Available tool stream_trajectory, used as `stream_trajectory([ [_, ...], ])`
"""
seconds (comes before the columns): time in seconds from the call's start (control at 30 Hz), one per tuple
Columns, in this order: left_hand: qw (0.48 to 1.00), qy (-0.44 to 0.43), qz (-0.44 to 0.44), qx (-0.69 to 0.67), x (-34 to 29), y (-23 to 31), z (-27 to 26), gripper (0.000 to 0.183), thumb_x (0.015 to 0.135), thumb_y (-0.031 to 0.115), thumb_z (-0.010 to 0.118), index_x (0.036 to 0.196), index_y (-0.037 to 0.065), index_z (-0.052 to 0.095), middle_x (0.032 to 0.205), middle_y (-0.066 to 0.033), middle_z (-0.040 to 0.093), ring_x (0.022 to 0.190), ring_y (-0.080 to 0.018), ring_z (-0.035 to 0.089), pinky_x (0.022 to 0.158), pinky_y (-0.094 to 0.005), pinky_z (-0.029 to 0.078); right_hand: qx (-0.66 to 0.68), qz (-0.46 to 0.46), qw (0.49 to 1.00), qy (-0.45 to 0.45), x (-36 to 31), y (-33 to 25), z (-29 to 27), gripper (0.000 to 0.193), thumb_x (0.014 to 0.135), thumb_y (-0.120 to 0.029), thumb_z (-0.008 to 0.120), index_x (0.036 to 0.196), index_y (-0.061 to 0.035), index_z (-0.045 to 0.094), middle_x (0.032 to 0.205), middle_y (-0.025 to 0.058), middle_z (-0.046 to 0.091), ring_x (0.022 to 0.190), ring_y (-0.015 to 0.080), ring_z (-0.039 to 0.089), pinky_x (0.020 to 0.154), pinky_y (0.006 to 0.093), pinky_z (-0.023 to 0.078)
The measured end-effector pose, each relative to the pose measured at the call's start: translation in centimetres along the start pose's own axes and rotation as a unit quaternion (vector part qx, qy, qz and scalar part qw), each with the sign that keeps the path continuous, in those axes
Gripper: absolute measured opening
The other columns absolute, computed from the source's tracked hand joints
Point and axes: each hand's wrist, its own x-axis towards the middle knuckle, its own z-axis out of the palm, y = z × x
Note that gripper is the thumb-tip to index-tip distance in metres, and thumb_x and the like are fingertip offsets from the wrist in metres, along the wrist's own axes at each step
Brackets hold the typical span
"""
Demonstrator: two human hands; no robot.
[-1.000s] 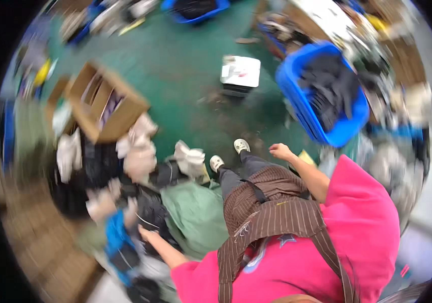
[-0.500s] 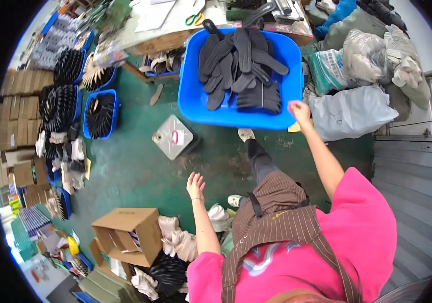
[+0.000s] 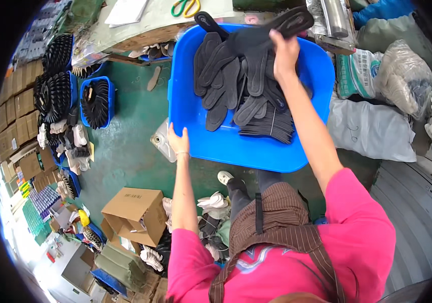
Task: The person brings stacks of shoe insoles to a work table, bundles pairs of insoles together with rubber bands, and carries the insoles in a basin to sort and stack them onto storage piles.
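Observation:
A large blue plastic tub (image 3: 311, 149) stands in front of me, partly filled with loose dark grey insoles (image 3: 217, 86) and a banded stack of insoles (image 3: 271, 127). My left hand (image 3: 179, 142) is at the tub's near left side, closed on its rim. My right hand (image 3: 285, 56) reaches over the tub toward its far side. Its fingers are closed at a black insole (image 3: 292, 22) that slants over the far rim; part of that insole is blurred. Another insole (image 3: 208, 22) leans across the far left rim.
Scissors (image 3: 185, 7) lie on the worktable (image 3: 147, 38) beyond the tub. Stuffed sacks (image 3: 372, 130) crowd the right. A square metal can (image 3: 163, 141) is partly hidden by the tub. An open carton (image 3: 137, 209) stands lower left; a blue bin (image 3: 97, 102) holds black pieces.
I have moved closer to the tub. My left hand has come up to its rim. My right hand has gone from the near right corner to the black insole at the far side.

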Motion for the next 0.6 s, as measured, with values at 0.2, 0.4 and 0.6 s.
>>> stream_trajectory([
  [0.2,0.993,-0.076,-0.085,0.023,7.0,5.9,1.9,0.054,0.076,0.024,0.071,0.122,0.003,0.053,0.114,-0.0170,0.058,0.117,-0.0386,0.048,0.097,-0.0444,0.041,-0.492,0.044,0.866,-0.073,-10.8,-0.4,-15.5,0.069,0.077,-0.022,0.077,0.132,0.0027,0.043,0.126,0.0213,0.053,0.114,0.0315,0.054,0.098,0.0392,0.042],
  [0.4,0.992,-0.051,-0.113,0.011,10.8,6.7,2.4,0.054,0.071,0.027,0.074,0.118,0.008,0.056,0.096,-0.0142,0.064,0.089,-0.0311,0.063,0.081,-0.0425,0.049,-0.679,0.016,0.712,0.178,-14.2,-1.7,-30.0,0.059,0.079,-0.016,0.070,0.129,0.0048,0.046,0.126,0.0264,0.053,0.118,0.0399,0.050,0.100,0.0440,0.037],
  [0.6,0.998,-0.008,-0.025,-0.062,9.2,6.4,0.0,0.045,0.071,0.023,0.075,0.108,0.002,0.061,0.069,-0.0102,0.062,0.064,-0.0245,0.063,0.065,-0.0371,0.051,-0.620,0.202,0.748,0.123,-12.4,-1.7,-30.8,0.043,0.073,-0.014,0.073,0.110,0.0047,0.063,0.098,0.0192,0.069,0.087,0.0297,0.066,0.078,0.0389,0.050],
])
